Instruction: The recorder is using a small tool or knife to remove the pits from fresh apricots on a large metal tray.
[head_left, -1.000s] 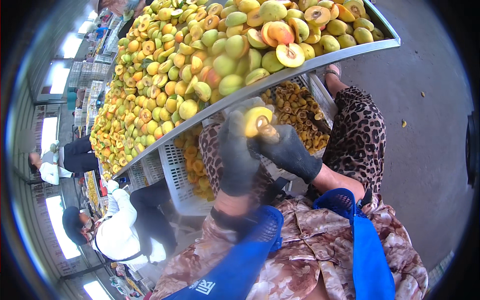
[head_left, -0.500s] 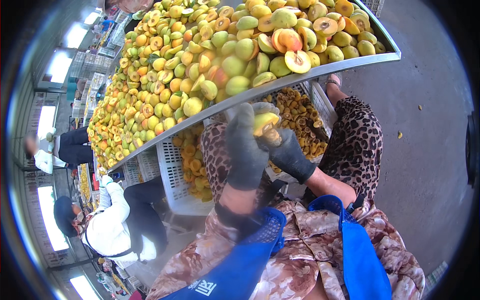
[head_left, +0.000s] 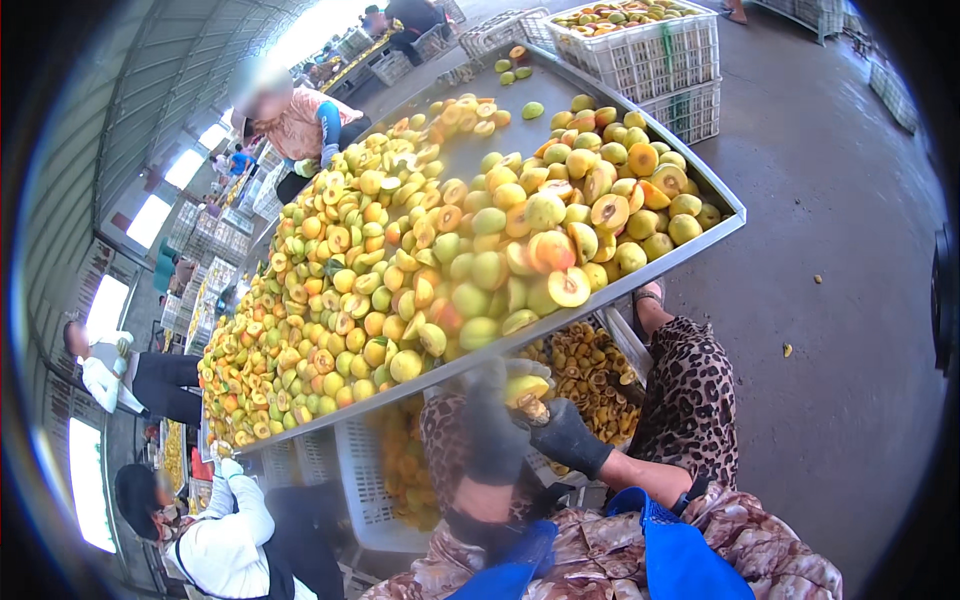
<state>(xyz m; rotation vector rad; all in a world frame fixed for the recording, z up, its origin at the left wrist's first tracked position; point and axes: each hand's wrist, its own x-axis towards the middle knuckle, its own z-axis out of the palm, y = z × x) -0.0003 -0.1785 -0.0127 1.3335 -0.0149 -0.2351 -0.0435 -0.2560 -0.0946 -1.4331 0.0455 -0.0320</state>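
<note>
We've got 2 gloved hands low centre of frame, both on 1 yellow peach (head_left: 527, 388). Left hand (head_left: 494, 432), dark glove, fingers closed round the fruit from the left; it's blurred. Right hand (head_left: 563, 437), also dark glove, fingers curled at the peach's underside, gripping it w/ sth small we can't make out. The peach sits just below the front edge of the big metal tray (head_left: 500, 150).

Tray fills the frame's middle and upper left: heaped w/ peaches, whole green-yellow ones and cut halves, far too many to count; its far end is partly bare.

Containers: 1 white crate (head_left: 372, 490) under the tray, lower centre, orange fruit pieces inside. 1 basket of halved fruit (head_left: 585, 365) right behind our hands. 2 stacked white crates (head_left: 660, 60) at top right, upper one full of peaches.

3 other workers along the left edge, 1 more at upper left beside the tray.
</note>
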